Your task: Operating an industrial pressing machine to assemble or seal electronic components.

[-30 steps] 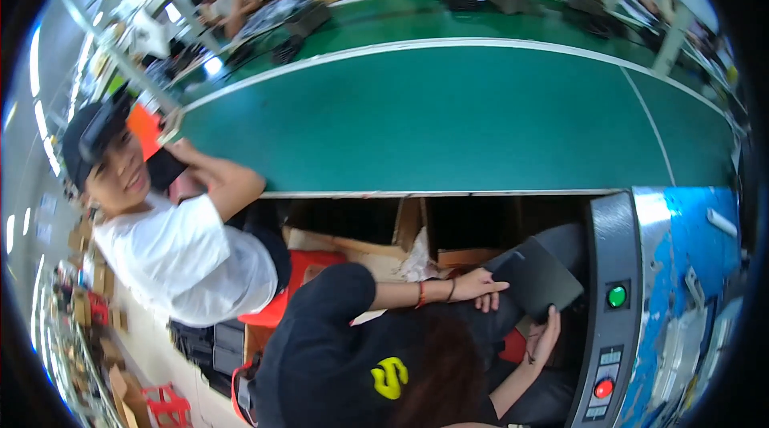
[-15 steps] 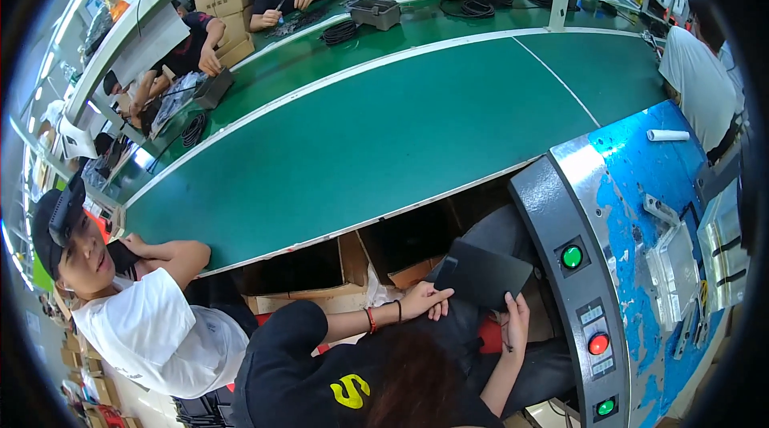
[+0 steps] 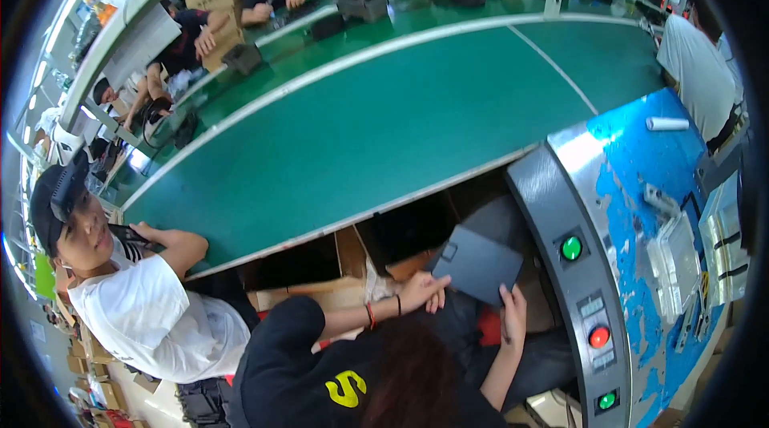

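Note:
A dark grey, flat, nearly square panel (image 3: 481,262) tilts over my lap, with a small rectangular outline near its upper left edge. My left hand (image 3: 424,292), wearing a red and a dark wrist band, pinches the panel's near left corner, its other fingers curled. At the lower right edge, my right hand (image 3: 513,316) grips the panel between thumb and fingers. Something thin and dark shows by the right palm, too small to name. The panel's underside is hidden.
A green conveyor belt (image 3: 360,139) runs ahead. On my right stands a grey control panel (image 3: 573,280) with green and red buttons, beside a worn blue surface (image 3: 621,159) holding clear plastic parts (image 3: 671,272). A person in white (image 3: 152,312) sits left. Cardboard boxes (image 3: 350,252) are under the belt.
The panel has tilted and turned in my hands, so its face looks lighter and shows the rectangular outline. Across the belt, a grey box on the left has shifted near a co-worker's hand.

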`<state>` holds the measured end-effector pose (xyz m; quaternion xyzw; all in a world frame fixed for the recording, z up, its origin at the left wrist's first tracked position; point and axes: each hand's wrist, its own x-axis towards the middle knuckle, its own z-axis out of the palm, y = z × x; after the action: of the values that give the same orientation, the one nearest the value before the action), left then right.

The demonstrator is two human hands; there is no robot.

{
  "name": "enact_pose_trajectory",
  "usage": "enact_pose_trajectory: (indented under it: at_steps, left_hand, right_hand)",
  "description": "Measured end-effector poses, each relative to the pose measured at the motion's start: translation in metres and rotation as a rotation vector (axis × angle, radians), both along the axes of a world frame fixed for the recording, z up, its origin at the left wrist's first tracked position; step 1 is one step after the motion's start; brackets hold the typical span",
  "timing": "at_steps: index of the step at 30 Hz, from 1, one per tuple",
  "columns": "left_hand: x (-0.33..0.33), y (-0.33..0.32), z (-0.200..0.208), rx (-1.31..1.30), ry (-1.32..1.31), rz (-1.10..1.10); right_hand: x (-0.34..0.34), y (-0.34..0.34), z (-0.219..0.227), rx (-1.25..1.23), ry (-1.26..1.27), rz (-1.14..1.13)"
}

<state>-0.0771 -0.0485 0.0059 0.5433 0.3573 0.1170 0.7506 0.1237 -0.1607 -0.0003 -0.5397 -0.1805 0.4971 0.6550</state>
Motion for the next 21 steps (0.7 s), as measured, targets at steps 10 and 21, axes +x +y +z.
enact_pose_trajectory:
  at_steps: [10, 21]
  left_hand:
    - [0.000, -0.007, 0.006, -0.034, -0.025, 0.004]
    - [-0.009, -0.005, -0.003, -0.055, -0.078, 0.020]
  right_hand:
    - [-0.002, 0.000, -0.002, -0.052, -0.041, -0.020]
    - [0.003, -0.002, -0.010, -0.042, -0.028, -0.003]
